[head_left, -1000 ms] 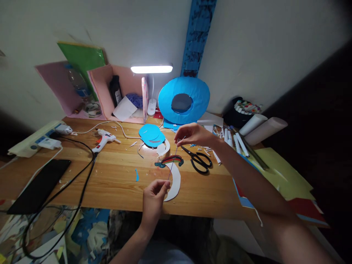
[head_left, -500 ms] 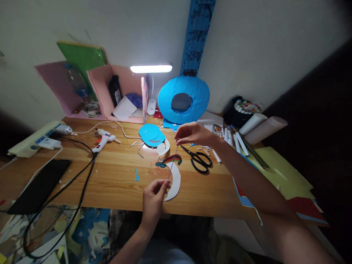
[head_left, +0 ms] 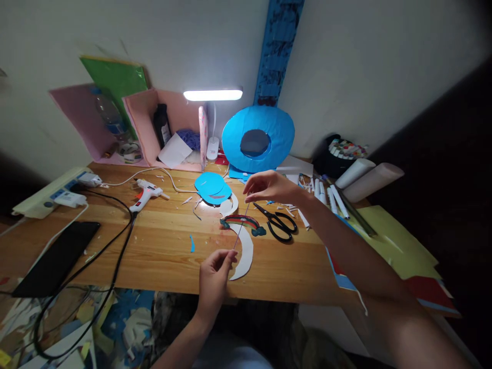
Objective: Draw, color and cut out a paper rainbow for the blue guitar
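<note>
A thin string (head_left: 239,237) runs taut and slanted between my two hands. My left hand (head_left: 215,277) pinches its lower end near the table's front edge. Higher up and farther away, my right hand (head_left: 271,185) pinches the upper end with thumb and fingertips. On the string, between the hands, is a small rainbow cutout (head_left: 251,221) with a dark cloud shape at each end. Beneath it lies a white crescent-shaped paper piece (head_left: 246,252). Black-handled scissors (head_left: 280,225) rest to the right of the cutout, blades towards my right hand.
Blue paper discs (head_left: 212,188) lie under the lit lamp (head_left: 213,95), before a large blue ring (head_left: 282,138). A glue gun (head_left: 148,193), black cable, phone (head_left: 57,259) and power strip (head_left: 49,195) are left. Rolled white tubes (head_left: 369,182) and coloured sheets (head_left: 395,241) are right.
The rainbow cutout has swung round on the string and now shows broader, with its right cloud farther right. Both hands stay almost in place, still pinching the string.
</note>
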Tool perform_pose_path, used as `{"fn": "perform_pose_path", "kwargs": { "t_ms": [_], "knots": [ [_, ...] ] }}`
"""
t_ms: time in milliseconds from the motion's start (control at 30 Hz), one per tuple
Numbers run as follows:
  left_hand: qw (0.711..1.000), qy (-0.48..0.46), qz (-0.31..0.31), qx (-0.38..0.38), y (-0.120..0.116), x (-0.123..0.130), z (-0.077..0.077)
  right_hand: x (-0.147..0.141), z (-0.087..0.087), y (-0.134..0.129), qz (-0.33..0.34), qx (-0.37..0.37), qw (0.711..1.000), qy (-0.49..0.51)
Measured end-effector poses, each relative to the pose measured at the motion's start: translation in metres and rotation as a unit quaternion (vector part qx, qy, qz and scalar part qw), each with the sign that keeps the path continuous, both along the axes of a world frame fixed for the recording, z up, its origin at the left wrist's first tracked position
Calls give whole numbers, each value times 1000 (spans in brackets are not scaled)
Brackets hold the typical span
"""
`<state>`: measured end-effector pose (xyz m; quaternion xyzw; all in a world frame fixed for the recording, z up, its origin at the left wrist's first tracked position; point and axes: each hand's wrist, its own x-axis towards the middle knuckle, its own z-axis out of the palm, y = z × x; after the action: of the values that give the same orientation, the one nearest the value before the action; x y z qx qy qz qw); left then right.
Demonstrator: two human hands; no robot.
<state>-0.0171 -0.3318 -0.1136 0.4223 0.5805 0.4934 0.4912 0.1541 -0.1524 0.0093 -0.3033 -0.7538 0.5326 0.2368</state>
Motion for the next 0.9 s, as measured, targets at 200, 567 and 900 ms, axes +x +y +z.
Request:
{"fn": "perform_pose_path", "kwargs": {
  "t_ms": [200,567,900],
  "knots": [
    [1000,4,1,21,0,0,3,-1,0,0,5,25,1000,-11],
    [999,29,2,40,-1,-2,3,-1,7,-3,-11,27,999,-14],
    [995,67,10,68,0,-3,1,-4,10,-8,31,33,999,-11]
  ]
}}
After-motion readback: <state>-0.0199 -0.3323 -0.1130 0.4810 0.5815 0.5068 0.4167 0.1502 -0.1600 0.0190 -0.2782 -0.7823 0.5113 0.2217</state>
